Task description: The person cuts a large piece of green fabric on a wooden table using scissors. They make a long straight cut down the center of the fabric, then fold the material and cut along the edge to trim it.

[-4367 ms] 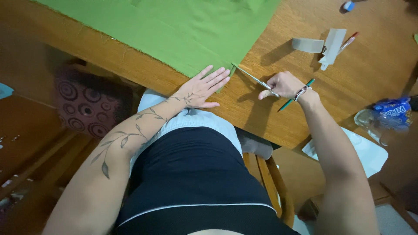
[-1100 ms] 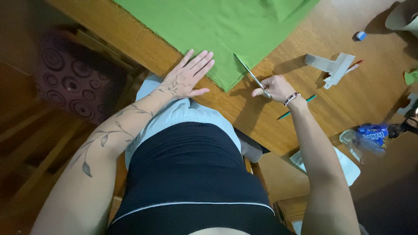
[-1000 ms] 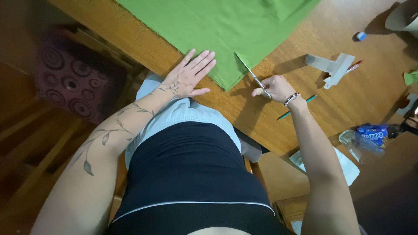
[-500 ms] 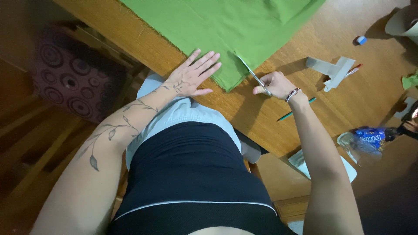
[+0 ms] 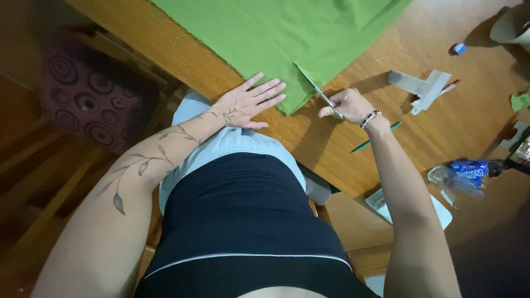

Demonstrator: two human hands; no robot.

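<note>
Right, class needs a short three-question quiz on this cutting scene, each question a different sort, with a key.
1. True or false: the left hand lies flat on the green fabric.
2. What does the right hand hold? A) the teal pencil B) scissors C) the blue eraser
3. Fill in: the scissors have their blades in a slit at the fabric's ___ edge.

Key
1. True; its fingers spread beside the slit.
2. B. The teal pencil lies on the wooden table by the wrist, and the blue eraser sits farther off.
3. Near.
</note>
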